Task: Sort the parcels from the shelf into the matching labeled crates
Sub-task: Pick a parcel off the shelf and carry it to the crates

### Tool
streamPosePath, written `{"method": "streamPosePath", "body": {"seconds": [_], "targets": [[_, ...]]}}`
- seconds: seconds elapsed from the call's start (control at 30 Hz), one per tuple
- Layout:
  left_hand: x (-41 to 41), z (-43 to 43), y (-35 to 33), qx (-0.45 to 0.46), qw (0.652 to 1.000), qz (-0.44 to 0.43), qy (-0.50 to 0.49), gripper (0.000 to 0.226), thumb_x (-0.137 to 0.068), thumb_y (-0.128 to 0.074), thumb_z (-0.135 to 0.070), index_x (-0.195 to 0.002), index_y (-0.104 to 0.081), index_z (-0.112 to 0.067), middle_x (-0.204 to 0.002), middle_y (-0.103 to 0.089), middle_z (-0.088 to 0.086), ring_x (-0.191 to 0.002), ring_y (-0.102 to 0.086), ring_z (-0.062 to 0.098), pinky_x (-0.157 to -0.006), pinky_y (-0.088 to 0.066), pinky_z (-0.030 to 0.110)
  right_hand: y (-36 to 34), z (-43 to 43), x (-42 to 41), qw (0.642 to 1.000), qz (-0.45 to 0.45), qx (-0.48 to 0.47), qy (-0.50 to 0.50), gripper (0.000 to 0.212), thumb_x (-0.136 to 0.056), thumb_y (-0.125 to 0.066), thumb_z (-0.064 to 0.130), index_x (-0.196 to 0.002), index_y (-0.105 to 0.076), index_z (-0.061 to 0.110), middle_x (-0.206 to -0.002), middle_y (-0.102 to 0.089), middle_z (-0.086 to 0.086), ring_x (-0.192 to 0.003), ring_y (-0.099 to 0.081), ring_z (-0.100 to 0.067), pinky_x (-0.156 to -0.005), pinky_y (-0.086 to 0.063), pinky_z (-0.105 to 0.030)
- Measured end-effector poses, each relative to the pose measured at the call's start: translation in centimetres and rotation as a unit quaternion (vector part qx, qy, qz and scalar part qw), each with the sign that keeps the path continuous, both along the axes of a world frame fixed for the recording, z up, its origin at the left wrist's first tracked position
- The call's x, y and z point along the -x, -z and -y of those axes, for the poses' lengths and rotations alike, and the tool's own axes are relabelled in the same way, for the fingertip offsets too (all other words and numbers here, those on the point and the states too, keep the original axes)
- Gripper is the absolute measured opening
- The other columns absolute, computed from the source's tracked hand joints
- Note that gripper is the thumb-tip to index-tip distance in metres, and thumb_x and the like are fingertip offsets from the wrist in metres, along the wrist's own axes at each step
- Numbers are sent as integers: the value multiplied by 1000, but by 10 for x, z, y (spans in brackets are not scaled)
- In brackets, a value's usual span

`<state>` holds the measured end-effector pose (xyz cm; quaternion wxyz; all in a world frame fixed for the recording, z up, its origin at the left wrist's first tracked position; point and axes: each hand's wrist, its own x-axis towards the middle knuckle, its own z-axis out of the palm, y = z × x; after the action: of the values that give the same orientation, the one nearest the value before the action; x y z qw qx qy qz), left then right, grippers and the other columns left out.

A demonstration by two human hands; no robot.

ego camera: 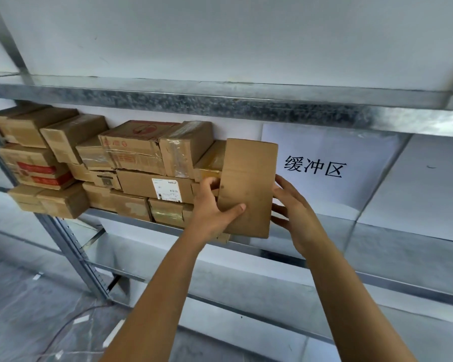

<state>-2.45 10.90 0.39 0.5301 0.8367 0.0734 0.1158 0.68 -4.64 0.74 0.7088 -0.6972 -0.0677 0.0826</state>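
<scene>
Matt cardboard meeting speckled metal
The parcel (249, 186) is showing plain matt cardboard, clear tape (179, 155) is glinting glossy, the shelf (220, 100) is looking galvanised, mottled.

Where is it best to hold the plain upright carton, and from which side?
Grip the plain carton by its two long side edges, one hand from each side, as the left hand and right hand do: it stands upright and narrow.
</scene>
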Motion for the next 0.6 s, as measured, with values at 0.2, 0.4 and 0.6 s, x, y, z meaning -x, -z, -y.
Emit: {"method": "streamPosePath", "body": {"seconds": [0.2,0.4,0.6], "targets": [[14,19,14,-20,998,0,55,102,-72,-77,-33,-145,-6,-28,-147,-25,-1,-132,-34,20,-106,-37,40,10,27,26,998,-13,-43,31,33,-92,-35,52,-108,-58,34,-120,-59,2,-119,-54,-21,-107,-39,-44],[32,43,31,57,981,9,188,115,-41,-73,-75,-137,-15,-47,-146,-32,-5,-134,-35,12,-108,-38,39,26,52,51,990,-19,-53,125,42,-94,-34,51,-100,-62,19,-117,-65,-5,-116,-57,-22,-101,-43,-39],[36,58,25,85,968,15,237,96,-32,-49,-95,-115,-27,-51,-132,-45,-9,-122,-44,5,-94,-48,23,37,75,67,988,-29,-63,139,65,-78,-42,62,-117,-55,11,-124,-60,-9,-119,-55,-28,-101,-44,-50]]}}
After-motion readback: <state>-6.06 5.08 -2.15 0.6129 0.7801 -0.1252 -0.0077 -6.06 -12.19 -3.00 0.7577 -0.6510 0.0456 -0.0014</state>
